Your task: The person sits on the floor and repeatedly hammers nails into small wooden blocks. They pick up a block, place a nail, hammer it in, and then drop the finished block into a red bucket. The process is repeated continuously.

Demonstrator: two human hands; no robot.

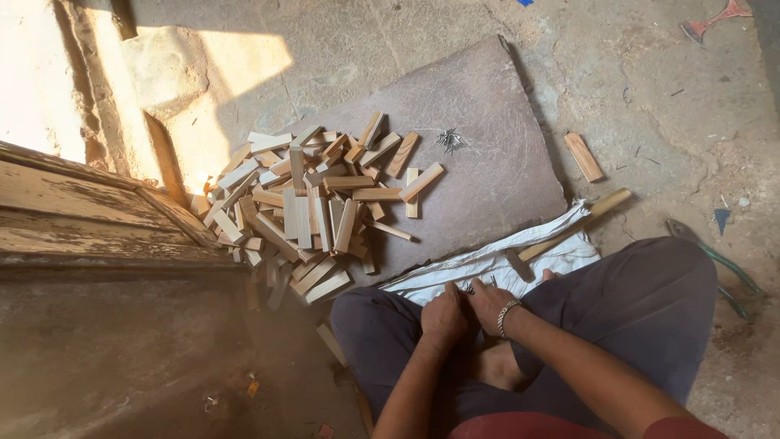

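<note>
Down low by the lap, both hands together over the white cloth (496, 264): left hand (443, 315) curled into a loose fist, fingers narrow, right hand (490, 302) w/ metal bracelet just beside it, fingers bent inward too. Pinched between them, some thin dark bits, prob. small nails (469, 287), too small to tell for sure; which hand grips them, cannot tell. Touching the cloth's far edge, a hammer (569, 232) w/ pale wooden handle, head resting on the cloth, handle running up and right. Beyond the cloth, a flat grey-brown slab (487, 138) on the floor; on it, left of cloth, a big loose pile of short wood blocks (309, 203), plus a small dark clump of nails (449, 140) near the slab's middle. One stray wood block (583, 156) off the slab, up and right of the cloth. Pliers w/ green handles (715, 260) well right of cloth, near the knee. Worn wooden board (89, 211) far left of cloth.
</note>
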